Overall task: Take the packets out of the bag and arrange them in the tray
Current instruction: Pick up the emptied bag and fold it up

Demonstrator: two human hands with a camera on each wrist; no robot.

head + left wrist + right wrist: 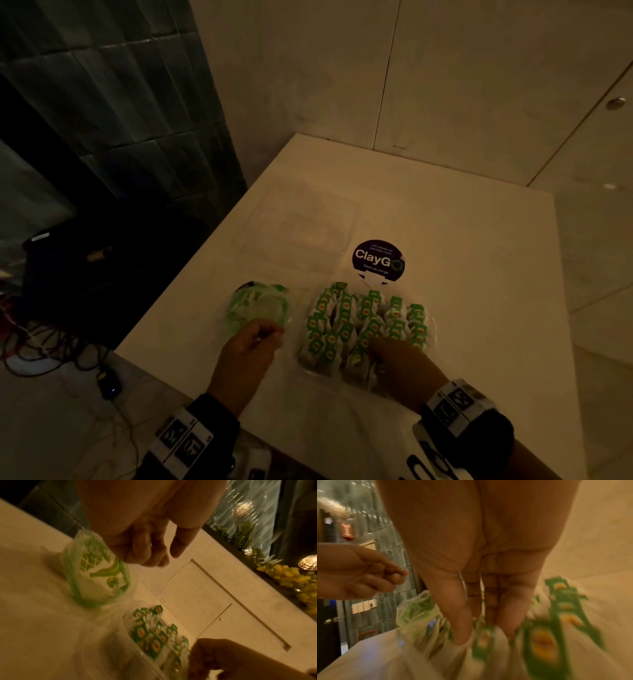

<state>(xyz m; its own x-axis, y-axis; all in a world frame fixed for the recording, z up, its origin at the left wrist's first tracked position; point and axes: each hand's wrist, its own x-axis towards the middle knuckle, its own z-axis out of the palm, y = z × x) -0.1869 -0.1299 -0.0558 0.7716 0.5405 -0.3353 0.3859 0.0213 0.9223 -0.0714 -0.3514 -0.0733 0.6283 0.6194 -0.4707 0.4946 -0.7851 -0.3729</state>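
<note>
A clear plastic tray (434,329) near the table's front edge holds several green and white tea packets (346,318) standing in rows. My right hand (380,353) reaches down into the near rows. Its thumb and fingertips (462,635) pinch one packet (483,637) among the others. A crumpled clear bag with green print (257,305) lies just left of the tray. My left hand (255,341) hovers at the bag's near edge with its fingers curled (147,553). I see nothing in it. The bag (96,572) looks collapsed, and its contents are hidden.
A clear lid (298,226) lies flat behind the bag. A round dark ClayGo sticker (378,260) sits behind the tray. The white table (479,274) drops off at its left edge, with cables on the floor (51,342) below.
</note>
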